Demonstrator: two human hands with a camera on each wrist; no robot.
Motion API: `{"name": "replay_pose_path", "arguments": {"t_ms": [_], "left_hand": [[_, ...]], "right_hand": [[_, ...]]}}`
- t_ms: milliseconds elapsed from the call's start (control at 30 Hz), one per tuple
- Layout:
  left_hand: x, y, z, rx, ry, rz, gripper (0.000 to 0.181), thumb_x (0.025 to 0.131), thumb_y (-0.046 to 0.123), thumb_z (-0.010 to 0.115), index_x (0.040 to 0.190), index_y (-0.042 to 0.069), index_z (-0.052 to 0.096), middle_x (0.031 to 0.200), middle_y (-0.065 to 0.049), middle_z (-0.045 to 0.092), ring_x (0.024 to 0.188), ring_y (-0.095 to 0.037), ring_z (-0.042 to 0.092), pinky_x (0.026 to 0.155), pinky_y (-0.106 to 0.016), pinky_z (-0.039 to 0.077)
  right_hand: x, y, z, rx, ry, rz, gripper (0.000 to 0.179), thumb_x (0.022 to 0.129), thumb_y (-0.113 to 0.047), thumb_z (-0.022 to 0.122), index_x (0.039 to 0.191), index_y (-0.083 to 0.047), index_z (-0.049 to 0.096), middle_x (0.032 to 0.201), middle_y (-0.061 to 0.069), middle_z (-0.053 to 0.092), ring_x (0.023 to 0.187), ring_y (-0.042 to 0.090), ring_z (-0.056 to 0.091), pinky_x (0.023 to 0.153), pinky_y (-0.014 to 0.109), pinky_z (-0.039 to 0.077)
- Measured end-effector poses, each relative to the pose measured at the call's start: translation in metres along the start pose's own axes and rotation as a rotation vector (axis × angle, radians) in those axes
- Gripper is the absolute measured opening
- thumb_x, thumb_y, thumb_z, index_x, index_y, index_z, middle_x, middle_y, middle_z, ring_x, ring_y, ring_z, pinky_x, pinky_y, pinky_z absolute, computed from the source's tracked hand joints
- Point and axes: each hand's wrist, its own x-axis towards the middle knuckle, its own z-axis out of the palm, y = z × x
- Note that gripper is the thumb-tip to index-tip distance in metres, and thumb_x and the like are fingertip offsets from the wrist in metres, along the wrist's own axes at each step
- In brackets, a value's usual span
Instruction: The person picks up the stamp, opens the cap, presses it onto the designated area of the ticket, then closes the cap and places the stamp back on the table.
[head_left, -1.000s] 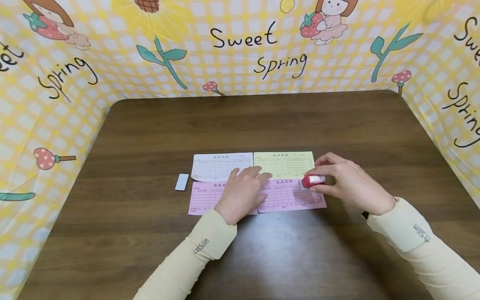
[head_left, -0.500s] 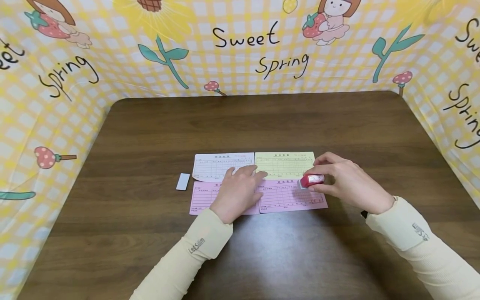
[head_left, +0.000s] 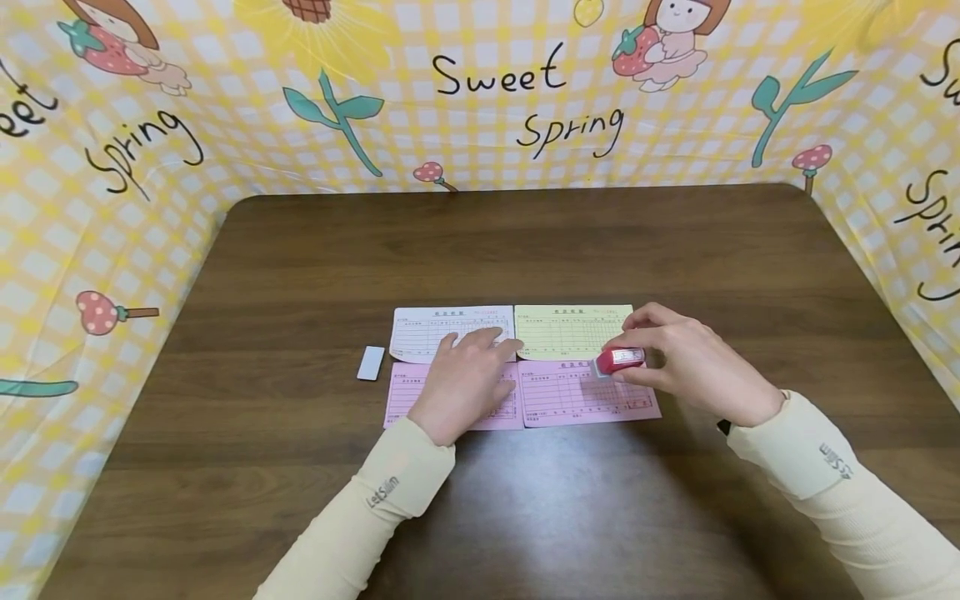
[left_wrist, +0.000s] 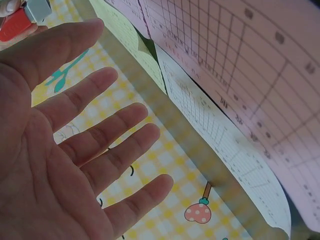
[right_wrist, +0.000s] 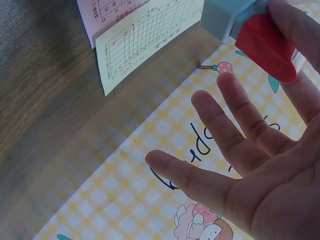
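In the head view my right hand (head_left: 693, 362) pinches a red self-inking stamp (head_left: 624, 358) between thumb and fingers. Its pale grey-blue end (right_wrist: 227, 17) shows in the right wrist view, where the other fingers spread free. The stamp is held over the upper part of the right pink form (head_left: 558, 392), which has a small reddish boxed mark at its lower right. My left hand (head_left: 461, 383) is over the left pink form (head_left: 405, 392) and the white form (head_left: 416, 329), fingers spread. The left wrist view shows that palm holding nothing. A yellow form (head_left: 555, 329) lies behind the right pink one.
A small pale rectangular piece (head_left: 371, 363) lies left of the forms. The forms sit edge to edge on a brown wooden table (head_left: 495, 242). A yellow-checked printed cloth (head_left: 480, 125) rises at the back and both sides of the table.
My left hand has shifted a little to the left over the forms. The right hand, still pinching the stamp, has moved slightly left. The head view has shifted slightly.
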Motion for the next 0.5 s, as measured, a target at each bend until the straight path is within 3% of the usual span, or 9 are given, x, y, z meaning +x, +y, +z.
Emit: {"name": "replay_pose_path", "arguments": {"t_ms": [500], "left_hand": [[-0.008,-0.017,-0.005,-0.003,0.001,-0.042,0.044,0.089,0.021,0.079,0.132,0.015,0.068,0.138,-0.015,0.062,0.129,-0.032,0.057,0.106,-0.061,0.040]], "right_hand": [[0.002,-0.002,0.002,0.013,0.004,0.009,0.034,0.075,-0.012,0.091,0.107,-0.011,0.080,0.112,0.011,0.063,0.091,0.026,0.065,0.077,0.042,0.058]]}}
